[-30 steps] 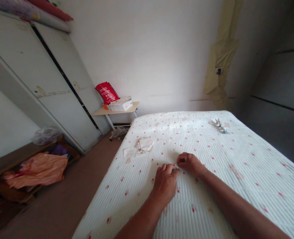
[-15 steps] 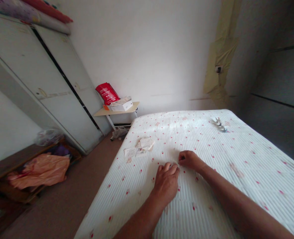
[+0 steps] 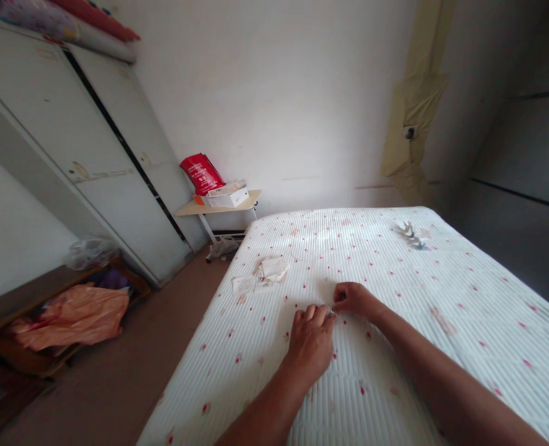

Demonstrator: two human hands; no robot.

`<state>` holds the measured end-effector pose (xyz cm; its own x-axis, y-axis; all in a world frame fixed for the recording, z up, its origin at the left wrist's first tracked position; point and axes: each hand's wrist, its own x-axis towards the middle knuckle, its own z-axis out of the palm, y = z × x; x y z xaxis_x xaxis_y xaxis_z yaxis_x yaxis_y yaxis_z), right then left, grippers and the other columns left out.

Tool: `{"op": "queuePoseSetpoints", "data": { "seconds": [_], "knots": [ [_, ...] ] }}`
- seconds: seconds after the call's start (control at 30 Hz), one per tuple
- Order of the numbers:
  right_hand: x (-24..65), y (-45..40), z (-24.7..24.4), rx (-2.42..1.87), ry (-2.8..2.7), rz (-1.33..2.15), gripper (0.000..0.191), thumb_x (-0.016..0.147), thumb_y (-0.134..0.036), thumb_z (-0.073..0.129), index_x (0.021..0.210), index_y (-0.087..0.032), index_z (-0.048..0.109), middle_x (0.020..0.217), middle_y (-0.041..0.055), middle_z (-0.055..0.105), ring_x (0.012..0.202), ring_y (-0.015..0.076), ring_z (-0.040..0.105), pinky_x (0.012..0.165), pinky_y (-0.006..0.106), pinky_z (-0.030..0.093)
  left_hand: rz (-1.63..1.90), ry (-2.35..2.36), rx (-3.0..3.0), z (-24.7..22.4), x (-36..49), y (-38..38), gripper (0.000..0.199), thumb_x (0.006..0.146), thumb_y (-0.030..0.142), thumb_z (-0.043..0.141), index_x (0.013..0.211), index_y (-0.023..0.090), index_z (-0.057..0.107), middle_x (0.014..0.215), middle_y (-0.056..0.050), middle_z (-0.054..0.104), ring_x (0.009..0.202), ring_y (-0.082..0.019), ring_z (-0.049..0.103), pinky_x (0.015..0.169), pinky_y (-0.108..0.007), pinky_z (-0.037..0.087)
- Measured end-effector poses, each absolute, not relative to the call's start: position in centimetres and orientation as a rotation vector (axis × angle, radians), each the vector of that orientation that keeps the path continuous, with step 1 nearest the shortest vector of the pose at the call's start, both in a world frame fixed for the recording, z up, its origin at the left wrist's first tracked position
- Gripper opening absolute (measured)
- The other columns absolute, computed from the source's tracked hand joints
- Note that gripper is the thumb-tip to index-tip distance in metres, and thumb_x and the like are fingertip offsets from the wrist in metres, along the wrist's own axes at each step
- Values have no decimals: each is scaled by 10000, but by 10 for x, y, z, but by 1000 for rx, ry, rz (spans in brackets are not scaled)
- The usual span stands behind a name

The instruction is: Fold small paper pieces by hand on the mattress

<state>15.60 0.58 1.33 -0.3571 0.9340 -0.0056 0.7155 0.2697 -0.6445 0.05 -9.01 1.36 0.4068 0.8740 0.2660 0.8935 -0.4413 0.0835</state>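
Bed (image 3: 386, 402) with white ribbed cover, small red dots, fills the centre and right. Loose pile of pale printed paper pieces (image 3: 273, 269) on its left half; pale wavy strip-like object (image 3: 409, 234), unclear what, near far right corner. Behind: plain white wall (image 3: 274, 99), yellowish sheeting (image 3: 398, 152) running down it, wall socket (image 3: 410, 132) set in that. Far left corner: small pale-wood counter (image 3: 188, 209) on light legs, carrying red plastic bag (image 3: 202, 173) with white print and white box (image 3: 230, 197). Left: tall grey wardrobe (image 3: 111, 167), rolled textiles on top (image 3: 86, 31). Low brown wooden shelf (image 3: 18, 291) with crumpled orange plastic bag (image 3: 77, 317), clear plastic bag above. Brown floor (image 3: 130, 353).

Both forearms come in from bottom edge, hands nearly meeting mid-bed. Left hand (image 3: 312, 337) palm down, fingers bent, tips at the cover. Right hand (image 3: 354, 300) just beside it, slightly farther off, fingers curled in, thumb toward forefinger. Tiny pale thing (image 3: 331, 310) at fingertips between the hands, just over the cover; too small to identify. Cannot tell which hand grips it, if either.
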Motion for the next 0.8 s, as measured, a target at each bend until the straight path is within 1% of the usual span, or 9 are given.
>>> {"op": "queuePoseSetpoints", "data": {
  "seconds": [0.1, 0.27, 0.37, 0.47, 0.53, 0.63, 0.7, 0.8],
  "knots": [
    [152, 6, 12, -1536, -2173, 721, 45, 561, -159, 613, 604, -172, 608, 626, -5, 608, 587, 118, 514, 531, 204, 351, -422, -1634, -2570, 12, 1, -90, 330, 835, 149, 452, 1141, 239, 538, 1133, -59, 541, 998, -202, 452, 833, -364, 385],
    [153, 8, 13, -1581, -2093, 763, 52, 581, -118, 579, 575, -170, 585, 590, -9, 589, 572, 110, 512, 529, 197, 356, -414, -1641, -2562, 10, 0, -89, 335, 831, 148, 460, 1145, 236, 539, 1155, -63, 538, 1016, -209, 449, 841, -378, 379],
    [157, 8, 16, -1614, -2036, 839, 72, 664, -147, 523, 633, -162, 586, 514, -26, 540, 482, 90, 485, 475, 187, 348, -406, -1646, -2560, 10, 0, -89, 322, 839, 155, 447, 1136, 233, 545, 1157, -65, 537, 1014, -207, 451, 841, -376, 378],
    [161, 6, 18, -1621, -1978, 1008, 113, 728, -219, 497, 717, -157, 591, 446, -52, 485, 390, 78, 434, 414, 182, 329, -413, -1651, -2557, 11, 1, -89, 301, 857, 178, 421, 1125, 238, 544, 1146, -53, 541, 1003, -205, 454, 834, -375, 379],
    [161, 5, 19, -1590, -1973, 1066, 93, 693, -239, 556, 724, -158, 589, 477, -52, 504, 410, 78, 436, 419, 182, 334, -423, -1649, -2557, 11, 1, -89, 300, 862, 185, 413, 1128, 238, 540, 1131, -53, 544, 997, -205, 455, 831, -374, 379],
    [158, 4, 17, -1527, -2072, 917, 101, 586, -189, 637, 672, -161, 590, 597, -24, 570, 536, 96, 487, 502, 191, 366, -441, -1646, -2560, 11, 2, -89, 298, 852, 174, 426, 1120, 224, 546, 1108, -68, 546, 992, -209, 455, 835, -375, 375],
    [155, 4, 16, -1516, -2105, 803, 110, 542, -146, 641, 639, -162, 592, 660, -6, 591, 612, 115, 506, 561, 205, 374, -452, -1648, -2558, 10, 2, -89, 296, 847, 164, 429, 1112, 217, 551, 1092, -74, 549, 985, -208, 457, 831, -375, 375],
    [153, 6, 14, -1540, -2072, 783, 103, 526, -114, 624, 607, -166, 589, 653, -8, 588, 619, 119, 504, 576, 211, 368, -451, -1646, -2551, 10, 2, -89, 301, 846, 164, 430, 1118, 220, 545, 1116, -70, 542, 989, -205, 456, 824, -376, 379]
  ]
}}
